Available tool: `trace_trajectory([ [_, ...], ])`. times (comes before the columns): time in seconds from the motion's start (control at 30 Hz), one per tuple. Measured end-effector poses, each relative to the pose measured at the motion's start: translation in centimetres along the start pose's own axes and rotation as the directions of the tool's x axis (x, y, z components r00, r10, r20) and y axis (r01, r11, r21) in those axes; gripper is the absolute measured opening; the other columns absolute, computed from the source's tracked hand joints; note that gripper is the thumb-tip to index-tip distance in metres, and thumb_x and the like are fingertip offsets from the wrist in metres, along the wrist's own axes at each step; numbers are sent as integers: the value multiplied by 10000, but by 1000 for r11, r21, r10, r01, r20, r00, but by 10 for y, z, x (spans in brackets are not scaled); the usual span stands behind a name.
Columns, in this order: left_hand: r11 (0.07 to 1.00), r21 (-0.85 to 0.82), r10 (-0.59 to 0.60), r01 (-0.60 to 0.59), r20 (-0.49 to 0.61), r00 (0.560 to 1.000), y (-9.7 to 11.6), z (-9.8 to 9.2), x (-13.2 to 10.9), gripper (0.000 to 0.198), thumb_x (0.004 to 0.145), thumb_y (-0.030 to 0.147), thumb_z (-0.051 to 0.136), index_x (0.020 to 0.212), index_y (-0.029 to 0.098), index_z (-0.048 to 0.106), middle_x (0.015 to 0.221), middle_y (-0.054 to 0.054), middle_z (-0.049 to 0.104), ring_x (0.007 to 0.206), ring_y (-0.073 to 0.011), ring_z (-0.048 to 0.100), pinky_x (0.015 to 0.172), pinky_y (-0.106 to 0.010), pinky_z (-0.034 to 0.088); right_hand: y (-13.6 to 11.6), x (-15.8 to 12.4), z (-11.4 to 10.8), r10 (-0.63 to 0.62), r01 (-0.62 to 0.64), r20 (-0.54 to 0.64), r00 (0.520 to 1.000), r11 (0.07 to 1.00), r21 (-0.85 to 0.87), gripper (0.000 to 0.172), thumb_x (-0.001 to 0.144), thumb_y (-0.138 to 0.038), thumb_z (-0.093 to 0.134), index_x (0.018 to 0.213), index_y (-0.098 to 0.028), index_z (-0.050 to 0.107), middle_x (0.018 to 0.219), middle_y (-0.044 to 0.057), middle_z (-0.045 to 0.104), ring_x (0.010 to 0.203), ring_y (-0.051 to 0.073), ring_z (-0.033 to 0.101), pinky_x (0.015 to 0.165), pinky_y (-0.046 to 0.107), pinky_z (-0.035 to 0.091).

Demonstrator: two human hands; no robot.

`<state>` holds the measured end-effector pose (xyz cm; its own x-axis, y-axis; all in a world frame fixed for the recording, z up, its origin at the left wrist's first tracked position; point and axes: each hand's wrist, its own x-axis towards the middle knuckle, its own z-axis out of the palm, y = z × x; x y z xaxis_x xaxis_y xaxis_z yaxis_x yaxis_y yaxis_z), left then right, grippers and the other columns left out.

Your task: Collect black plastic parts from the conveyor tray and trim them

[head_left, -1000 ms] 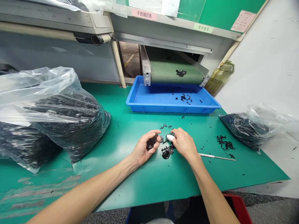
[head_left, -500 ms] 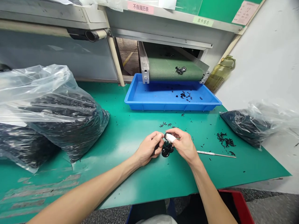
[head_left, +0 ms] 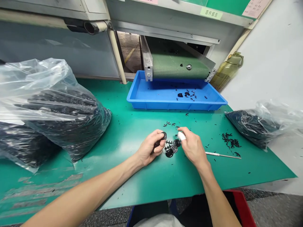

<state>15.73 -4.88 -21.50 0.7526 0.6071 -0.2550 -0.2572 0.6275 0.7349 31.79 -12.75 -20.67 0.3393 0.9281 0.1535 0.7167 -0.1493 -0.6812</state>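
Note:
My left hand [head_left: 152, 147] is closed around black round plastic parts [head_left: 163, 136], one of them upright between thumb and forefinger and at least one more darker piece in the curled fingers. My right hand [head_left: 192, 145] is a short way to the right, fingers pinched in, a white covering [head_left: 181, 136] on its thumb. What the pinch holds, if anything, is too small to make out. Between the hands, black round parts [head_left: 169, 153] lie on the green tabletop [head_left: 139, 189] with thin black branched sprue pieces beside them.
A blue tray [head_left: 151, 105] with black scraps stands under the end of a green conveyor belt [head_left: 175, 64]. Clear bags of black parts [head_left: 71, 126] stand left; a smaller bag [head_left: 251, 126] lies right. Near the right hand are a thin white-handled tool [head_left: 222, 155] and a sprue pile [head_left: 230, 141].
My hands have parted, the right one moving right, away from the round part at the left fingertips. On the belt, the black parts look fewer and sit nearer its end.

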Motion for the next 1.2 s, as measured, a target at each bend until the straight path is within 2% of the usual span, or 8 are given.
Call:
trace_trajectory([
  [0.17, 974, -227, -19, 11, -32, 999, 8, -5, 3, 118, 841, 183, 543, 955, 166, 568, 586, 55, 491, 328, -12, 274, 269, -99, 180, 14, -9, -5, 44, -9, 97, 994, 944, -331, 343, 797, -107, 440, 1025, -233, 663, 907, 47, 600, 728, 169, 532, 632, 272, 339],
  [0.37, 952, -305, -59, 22, -112, 992, 12, -5, 2, 137, 890, 246, 502, 862, 133, 575, 756, -27, 551, 499, -64, 511, 267, -93, 258, 15, -10, 2, 8, -3, 58, 998, 996, -91, 151, 811, -187, 480, 915, -200, 588, 815, 18, 587, 689, 151, 529, 629, 265, 380],
  [0.53, 979, -187, -96, 86, -43, 994, 9, -1, 0, 178, 855, 318, 614, 838, 148, 564, 755, -3, 538, 467, -42, 466, 258, -81, 229, 18, -14, 3, 54, -65, 46, 997, 958, 280, 377, 784, -159, 433, 1131, -214, 569, 898, 20, 567, 638, 121, 579, 555, 238, 457],
  [0.63, 994, 38, -105, 105, 1, 994, 4, 4, -2, 221, 831, 339, 663, 841, 145, 558, 722, 23, 517, 402, -6, 362, 262, -81, 188, 11, -16, 3, 89, -101, 50, 995, 919, 380, 242, 780, -199, 506, 987, -202, 632, 822, 2, 589, 583, 112, 574, 502, 221, 441],
  [0.83, 964, 267, -34, 8, 94, 995, -10, 5, -4, 351, 852, 497, 600, 1010, 188, 547, 763, 30, 532, 407, -13, 374, 304, -109, 192, -8, -17, -1, 28, -23, -8, 1000, 927, 373, 121, 776, -214, 574, 827, -194, 683, 590, -40, 580, 526, 97, 509, 482, 200, 368],
  [0.97, 941, 335, -13, -40, 154, 988, -14, 5, -6, 335, 824, 440, 655, 1022, 205, 523, 718, 43, 555, 405, -24, 388, 324, -126, 237, -16, -14, 7, 85, -58, -38, 996, 888, 456, 124, 818, -254, 540, 739, -189, 610, 532, -46, 560, 455, 95, 507, 445, 199, 367],
  [1.07, 920, 380, 36, -94, 159, 987, -12, 7, -8, 260, 829, 370, 659, 968, 196, 526, 665, 49, 557, 398, -24, 388, 337, -126, 257, -19, -11, 13, 65, -25, -79, 995, 903, 428, 114, 854, -244, 491, 826, -199, 591, 556, -46, 584, 468, 102, 542, 477, 199, 404],
  [1.2, 976, 205, 61, -73, 61, 996, -5, 5, -4, 176, 858, 346, 589, 887, 195, 505, 601, 45, 563, 336, -19, 320, 308, -122, 184, -12, -15, 6, 28, -23, -20, 999, 978, 208, 341, 835, -116, 388, 1095, -212, 587, 704, -14, 652, 569, 123, 597, 567, 223, 436],
])
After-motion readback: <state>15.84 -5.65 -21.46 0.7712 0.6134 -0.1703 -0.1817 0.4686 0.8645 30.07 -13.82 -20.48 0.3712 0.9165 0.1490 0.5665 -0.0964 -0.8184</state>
